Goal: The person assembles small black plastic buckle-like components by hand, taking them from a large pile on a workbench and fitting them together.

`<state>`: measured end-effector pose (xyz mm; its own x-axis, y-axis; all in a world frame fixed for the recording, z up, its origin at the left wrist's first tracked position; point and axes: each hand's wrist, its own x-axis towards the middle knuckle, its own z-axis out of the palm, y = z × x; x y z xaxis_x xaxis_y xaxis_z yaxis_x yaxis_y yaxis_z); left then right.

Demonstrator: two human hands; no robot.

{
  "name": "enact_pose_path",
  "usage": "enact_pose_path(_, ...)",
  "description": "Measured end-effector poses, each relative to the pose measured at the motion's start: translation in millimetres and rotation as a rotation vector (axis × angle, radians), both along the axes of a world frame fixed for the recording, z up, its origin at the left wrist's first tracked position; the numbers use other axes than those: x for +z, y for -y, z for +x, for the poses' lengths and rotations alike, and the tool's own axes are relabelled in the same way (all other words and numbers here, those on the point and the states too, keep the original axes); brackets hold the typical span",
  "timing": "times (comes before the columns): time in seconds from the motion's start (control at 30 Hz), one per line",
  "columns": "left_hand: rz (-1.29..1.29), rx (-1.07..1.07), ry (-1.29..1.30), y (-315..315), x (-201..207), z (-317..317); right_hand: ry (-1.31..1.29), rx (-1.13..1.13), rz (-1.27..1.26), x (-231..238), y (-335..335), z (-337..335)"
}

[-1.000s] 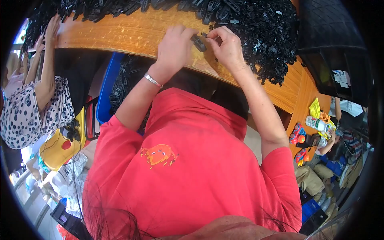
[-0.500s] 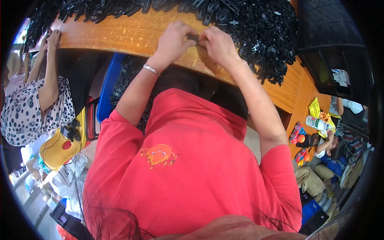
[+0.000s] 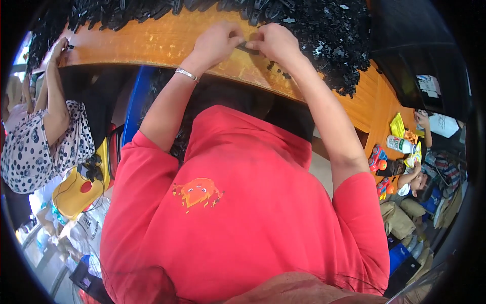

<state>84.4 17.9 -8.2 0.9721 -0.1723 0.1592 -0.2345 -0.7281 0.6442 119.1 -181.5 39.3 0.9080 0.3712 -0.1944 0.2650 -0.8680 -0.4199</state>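
Note:
A small dark plastic piece [image 3: 247,47], slim and slightly curved, is held between my two hands above the wooden table. My left hand [image 3: 216,44] pinches its left end with thumb and fingers. At the other end, the thumb and fingers of my right hand [image 3: 277,45] close on it. Its exact kind is too small and covered to make out. A few tiny black bits [image 3: 283,75] lie on the table below my right hand. Just beyond that hand spreads a heap of small black plastic parts [image 3: 331,50].
Longer black plastic parts [image 3: 106,16] line the far side of the wooden table [image 3: 152,43]. A blue bin [image 3: 135,101] stands below its edge. At left another person's hand [image 3: 59,46] holds a small dark piece. Toy vehicles [image 3: 376,158] and a white bottle [image 3: 400,144] sit at right.
My hands have shifted slightly, and more of the dark piece shows between them. Tiny black bits now show on the table below my right hand. The person at left has moved their hands.

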Motion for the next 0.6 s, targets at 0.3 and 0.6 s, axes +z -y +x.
enact_pose_path(0.3,0.215,-0.076,-0.034,-70.4,31.2,-46.5,0.236,0.298,0.158,8.5,61.8,-21.8)
enact_pose_path(0.6,-0.091,0.187,0.128,30.3,11.9,18.2,0.305,0.365,-0.008,-9.3,66.1,-38.2)
